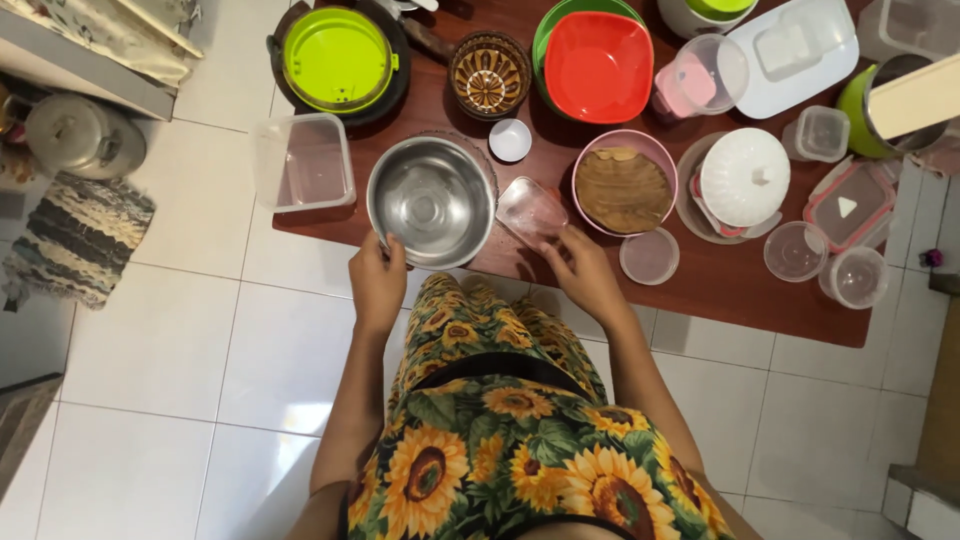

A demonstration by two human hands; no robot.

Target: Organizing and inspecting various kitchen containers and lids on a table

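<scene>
Steel catches the eye first: your left hand (377, 283) is curled on the near rim of the round stainless-steel bowl (432, 201), which sits empty at the front edge of the dark red-brown wooden table (730, 290). Your right hand (585, 272) has its fingers closed loosely around the near corner of a small clear plastic rectangular container (531, 211), tilted just beside the bowl. Since both items stand close to the table edge above the white tiled floor (200, 370), a pull towards you could probably tip either one off. The pink round bowl holding a brown wooden disc (624, 184) is near your right hand, and a clear round lid (649, 256) lies just beside your wrist; a sideways sweep might knock them.
</scene>
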